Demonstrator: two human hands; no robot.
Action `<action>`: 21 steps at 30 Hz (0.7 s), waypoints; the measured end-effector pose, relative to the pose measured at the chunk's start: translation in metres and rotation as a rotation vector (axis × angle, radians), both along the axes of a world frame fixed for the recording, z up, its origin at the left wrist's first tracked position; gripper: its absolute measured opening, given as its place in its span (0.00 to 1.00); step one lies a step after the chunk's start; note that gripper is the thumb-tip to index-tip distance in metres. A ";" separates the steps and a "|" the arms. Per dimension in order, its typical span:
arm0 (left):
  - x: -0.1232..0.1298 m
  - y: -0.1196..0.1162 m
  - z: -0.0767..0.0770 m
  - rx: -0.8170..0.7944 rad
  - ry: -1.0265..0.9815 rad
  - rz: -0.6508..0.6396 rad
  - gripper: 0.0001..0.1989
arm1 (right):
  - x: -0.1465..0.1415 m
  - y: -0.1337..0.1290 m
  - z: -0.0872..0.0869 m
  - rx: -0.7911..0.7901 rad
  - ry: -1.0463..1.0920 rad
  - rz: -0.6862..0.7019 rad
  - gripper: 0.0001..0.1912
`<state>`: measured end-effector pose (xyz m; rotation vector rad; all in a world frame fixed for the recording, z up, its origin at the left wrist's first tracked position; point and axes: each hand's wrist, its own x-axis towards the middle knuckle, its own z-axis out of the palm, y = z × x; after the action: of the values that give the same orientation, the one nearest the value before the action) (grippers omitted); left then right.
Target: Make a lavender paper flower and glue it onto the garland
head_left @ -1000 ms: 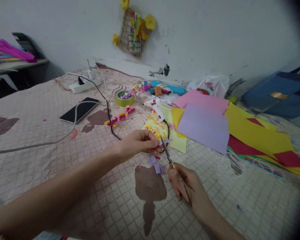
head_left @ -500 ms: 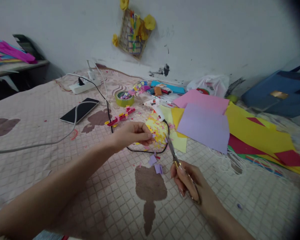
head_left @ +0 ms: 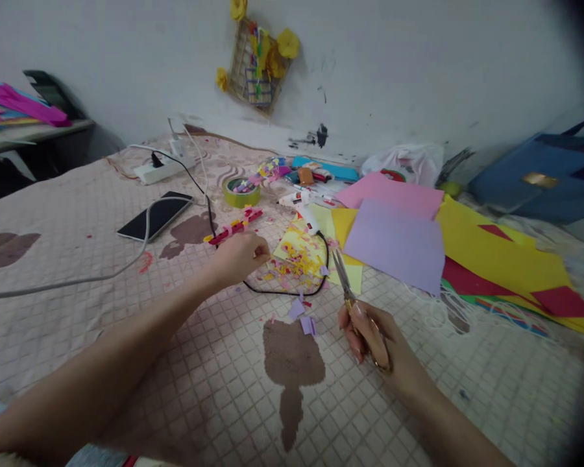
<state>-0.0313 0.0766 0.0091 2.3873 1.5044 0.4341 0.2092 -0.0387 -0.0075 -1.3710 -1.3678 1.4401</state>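
Note:
My left hand (head_left: 241,257) is closed over the cloth, just left of a pile of yellow and pink paper snippets (head_left: 299,254); whatever its fingers hold, if anything, is too small to make out. My right hand (head_left: 370,334) grips gold-handled scissors (head_left: 346,288), their blades pointing up and slightly parted. Between the hands, small purple paper pieces (head_left: 296,308) lie on the cloth. A red strip with pink and yellow bits (head_left: 236,226) rests behind my left hand. Past the snippets lies a white glue gun (head_left: 307,219), its black cord looping round the pile.
Purple (head_left: 396,243), pink and yellow sheets lie at the right, with white string (head_left: 455,318) beside them. A phone (head_left: 154,215) and a power strip (head_left: 163,168) are at the left. Green tape (head_left: 242,192) stands behind the strip; a blue bag (head_left: 540,175) is at the far right.
My left hand has moved left, away from the scissors and the snippets. My right hand has shifted slightly up and right, and the scissor blades have parted a little.

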 end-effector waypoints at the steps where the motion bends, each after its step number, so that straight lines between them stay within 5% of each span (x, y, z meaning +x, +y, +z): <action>1: 0.003 -0.003 0.001 0.046 -0.016 0.023 0.06 | 0.000 0.001 0.000 0.002 0.004 -0.008 0.22; 4: 0.015 -0.017 0.004 0.098 -0.129 -0.082 0.05 | 0.000 0.002 0.000 0.010 0.011 -0.033 0.22; 9: 0.035 -0.044 0.009 -0.103 -0.197 -0.423 0.06 | 0.000 0.001 0.004 0.028 -0.015 -0.040 0.22; 21: 0.044 -0.062 -0.004 -0.130 -0.155 -0.598 0.11 | -0.001 0.002 0.003 0.029 -0.021 -0.040 0.23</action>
<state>0.0128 0.0149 0.0053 2.4739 0.6764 0.3524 0.2086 -0.0368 -0.0050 -1.3909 -1.3621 1.3785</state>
